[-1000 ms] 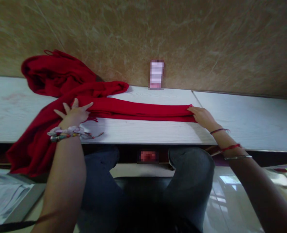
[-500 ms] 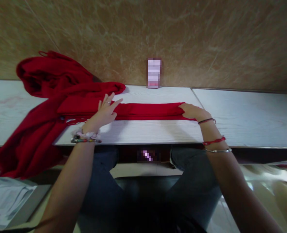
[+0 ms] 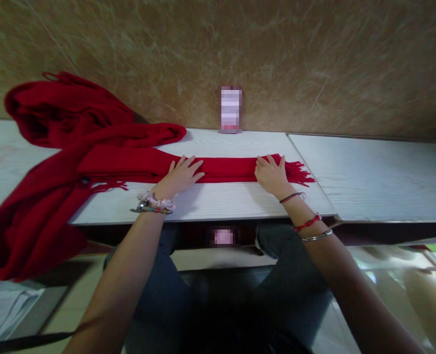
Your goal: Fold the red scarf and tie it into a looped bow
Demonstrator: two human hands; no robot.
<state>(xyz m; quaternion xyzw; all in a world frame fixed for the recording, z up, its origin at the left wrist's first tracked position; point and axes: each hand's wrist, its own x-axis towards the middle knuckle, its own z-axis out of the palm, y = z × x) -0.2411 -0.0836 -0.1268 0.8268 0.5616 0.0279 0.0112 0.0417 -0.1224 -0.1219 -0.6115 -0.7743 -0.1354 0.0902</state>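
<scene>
A red scarf [image 3: 229, 169] lies in a long, narrow folded strip across the white tabletop, with its fringe [image 3: 302, 174] spread out at the right end. My left hand [image 3: 181, 177] rests on the middle of the strip, fingers spread and holding nothing. Close to the fringed end, my right hand [image 3: 271, 176] presses down on the cloth, its fingers apart. At the left, the strip runs under or beside more red cloth [image 3: 29, 196], which hangs over the table's front edge; where they join is hidden.
A bunched heap of red fabric [image 3: 70, 108] leans against the brown marbled wall [image 3: 295, 59]. A blurred-out card [image 3: 231, 110] stands at the wall's foot. White table panels [image 3: 380, 177] continue to the right. Below left is an open box with papers [image 3: 7, 309].
My left hand has slid right along the strip. My right hand has moved left from the scarf's end and flattened onto it, and the fringe now shows spread out.
</scene>
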